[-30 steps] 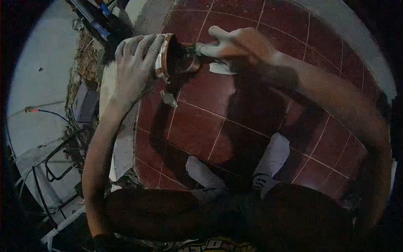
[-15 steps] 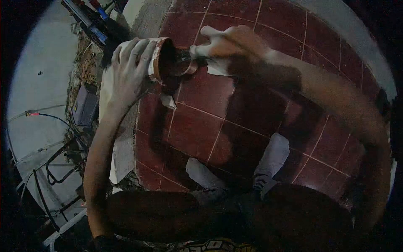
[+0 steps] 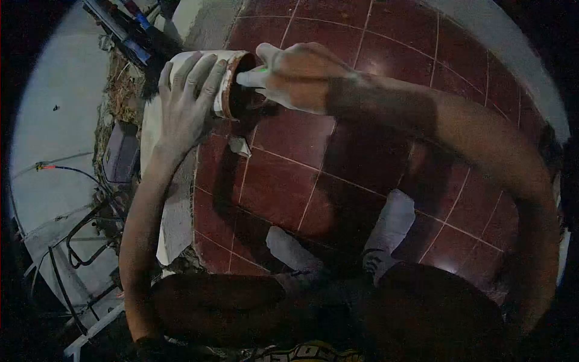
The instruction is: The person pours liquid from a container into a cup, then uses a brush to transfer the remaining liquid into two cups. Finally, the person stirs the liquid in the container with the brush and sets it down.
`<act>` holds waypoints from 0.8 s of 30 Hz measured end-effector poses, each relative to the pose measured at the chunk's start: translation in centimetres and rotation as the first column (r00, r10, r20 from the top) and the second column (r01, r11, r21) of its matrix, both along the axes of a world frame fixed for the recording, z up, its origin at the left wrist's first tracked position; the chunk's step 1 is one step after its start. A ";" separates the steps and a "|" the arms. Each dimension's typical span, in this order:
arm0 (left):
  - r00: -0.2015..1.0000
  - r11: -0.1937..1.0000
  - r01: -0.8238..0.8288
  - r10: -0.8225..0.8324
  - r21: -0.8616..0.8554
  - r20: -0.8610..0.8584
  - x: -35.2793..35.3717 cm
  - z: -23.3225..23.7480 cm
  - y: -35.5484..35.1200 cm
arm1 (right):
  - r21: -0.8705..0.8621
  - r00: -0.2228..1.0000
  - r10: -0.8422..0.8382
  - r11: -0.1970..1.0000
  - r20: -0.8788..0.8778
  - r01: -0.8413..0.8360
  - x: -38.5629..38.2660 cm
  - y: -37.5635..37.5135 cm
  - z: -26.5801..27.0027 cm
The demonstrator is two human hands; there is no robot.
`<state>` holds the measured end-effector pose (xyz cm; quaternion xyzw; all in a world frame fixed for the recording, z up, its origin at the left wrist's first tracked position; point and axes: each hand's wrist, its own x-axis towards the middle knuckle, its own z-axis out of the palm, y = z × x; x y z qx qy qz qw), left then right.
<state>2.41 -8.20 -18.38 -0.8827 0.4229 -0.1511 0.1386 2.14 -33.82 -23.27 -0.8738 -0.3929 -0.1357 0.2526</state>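
Note:
A white tub (image 3: 224, 99) with a brown-stained rim lies on its side, its mouth facing right. My left hand (image 3: 188, 93) is wrapped over the top of the tub, fingers bent around its wall. At the tub's mouth, my right hand (image 3: 295, 77) is closed with the thumb side up and its fingertips just inside the rim. A small green spot shows by its fingers; what it grips is mostly hidden by the hand and the dark inside of the tub. Below the mouth, a small white scrap (image 3: 240, 146) rests on the red tiles.
Red tiled floor (image 3: 277, 187) spreads beneath my arms. My feet (image 3: 391, 220) in light socks are at the lower middle. On the left are a pale ledge (image 3: 175, 229), a grey box-like object (image 3: 122, 152), dark cables (image 3: 75, 247) and rubble. Dark bars (image 3: 117, 33) stand at upper left.
My right hand has moved left, bringing its fingers into the tub's mouth. A dark, blurred piece seen between hand and tub is now out of sight. My left hand stays on the tub.

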 end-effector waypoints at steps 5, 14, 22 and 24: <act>0.998 1.000 0.022 -0.023 0.017 0.063 -0.3 0.0 -0.2 | -0.184 0.926 0.074 0.971 -0.371 -0.151 0.2 0.1 1.4; 0.998 0.999 -0.051 0.051 -0.019 0.043 0.2 0.7 2.2 | -0.172 0.999 -0.038 0.984 0.035 0.044 -0.1 -1.5 0.5; 1.000 0.995 -0.016 0.019 -0.097 0.023 0.1 0.9 1.5 | -0.059 0.995 -0.048 0.997 0.091 0.054 0.1 -1.5 1.5; 1.000 0.996 -0.025 0.026 -0.080 0.014 -0.5 1.1 0.3 | 0.035 0.963 -0.056 0.997 -0.262 0.068 0.7 0.0 0.9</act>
